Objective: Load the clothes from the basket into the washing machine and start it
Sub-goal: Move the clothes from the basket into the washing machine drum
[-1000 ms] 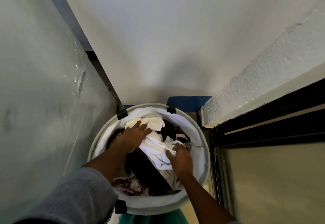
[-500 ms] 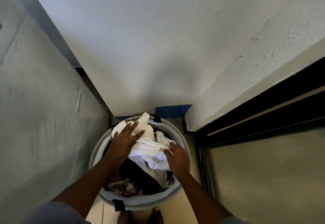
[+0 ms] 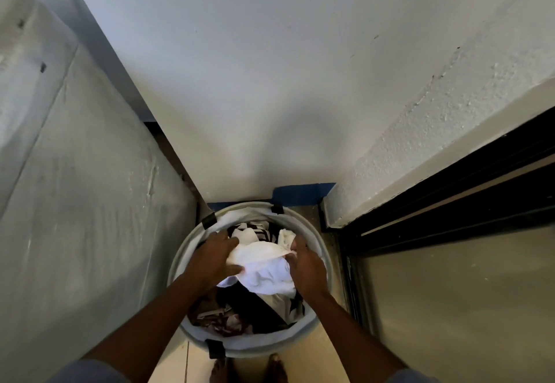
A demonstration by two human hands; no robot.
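A round white laundry basket (image 3: 264, 349) stood on the pale tiled floor (image 3: 177, 364) in a narrow corner against a white wall (image 3: 270, 82), filled with dark and light clothes (image 3: 255, 307). The left hand (image 3: 213, 259) and right hand (image 3: 306, 265), close together, each gripped a white cloth (image 3: 264, 265) atop the pile. Half a second earlier, the left fingers lay spread on it. Bare feet (image 3: 276, 367) showed beneath.

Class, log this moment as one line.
step: gather clothes | left hand: holds white cloth | right hand: holds white cloth | basket: dark clothes inside
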